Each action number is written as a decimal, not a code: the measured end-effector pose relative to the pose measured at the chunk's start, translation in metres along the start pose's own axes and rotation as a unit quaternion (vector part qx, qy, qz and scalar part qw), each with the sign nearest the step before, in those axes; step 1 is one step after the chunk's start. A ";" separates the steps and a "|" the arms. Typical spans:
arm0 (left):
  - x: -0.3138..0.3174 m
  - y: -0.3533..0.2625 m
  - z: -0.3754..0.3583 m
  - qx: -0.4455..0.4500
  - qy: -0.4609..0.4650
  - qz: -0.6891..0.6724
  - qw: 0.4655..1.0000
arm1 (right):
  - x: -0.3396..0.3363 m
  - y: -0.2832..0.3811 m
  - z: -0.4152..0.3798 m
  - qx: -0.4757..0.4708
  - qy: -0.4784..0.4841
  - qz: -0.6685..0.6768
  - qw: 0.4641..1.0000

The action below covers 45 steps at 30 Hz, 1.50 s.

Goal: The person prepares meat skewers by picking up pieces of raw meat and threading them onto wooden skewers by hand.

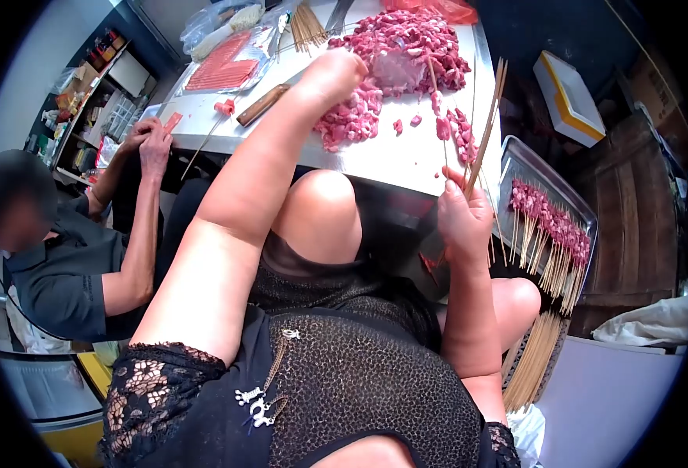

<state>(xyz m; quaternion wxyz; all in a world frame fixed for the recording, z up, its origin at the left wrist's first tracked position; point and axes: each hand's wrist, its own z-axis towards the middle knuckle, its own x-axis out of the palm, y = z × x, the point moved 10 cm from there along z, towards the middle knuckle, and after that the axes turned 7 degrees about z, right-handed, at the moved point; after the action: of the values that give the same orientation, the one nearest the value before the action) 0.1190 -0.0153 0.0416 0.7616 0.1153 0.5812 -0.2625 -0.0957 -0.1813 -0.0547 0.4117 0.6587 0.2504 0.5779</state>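
The fingers of the left hand are hidden: the hand is stretched far out over the counter with its back to the camera, its tip buried at the near left edge of the heap of cut raw meat, so whether it is closed on a piece cannot be told. The left arm runs long and nearly straight from the near left up to the heap. The right hand sits nearer, at the counter's near edge, forearm upright, fingers curled shut around a bunch of bamboo skewers. Their long axis rises from the fist and leans to the far right, tips up; one skewer carries a few meat pieces near its top. To the right, a metal tray holds finished skewers, its far side partly cut by shadow. Loose bare sticks lie below it. At the left, another person's hands rest at the counter's edge.
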 end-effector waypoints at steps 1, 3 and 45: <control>0.009 -0.003 0.001 0.015 0.007 -0.007 1.000 | 0.000 0.002 0.000 -0.006 -0.002 0.001 1.000; 0.021 -0.009 0.003 0.034 0.016 -0.005 0.999 | 0.001 -0.001 0.000 0.004 -0.006 0.003 1.000; 0.043 -0.033 -0.020 -0.207 0.006 -0.743 0.636 | -0.003 -0.015 0.001 0.018 0.009 -0.030 0.999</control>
<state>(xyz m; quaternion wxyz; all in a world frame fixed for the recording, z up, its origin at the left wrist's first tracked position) 0.0928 -0.0449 -0.0005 0.3098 -0.5148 0.5145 -0.6119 -0.0927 -0.1756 -0.0687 0.4148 0.6530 0.2841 0.5664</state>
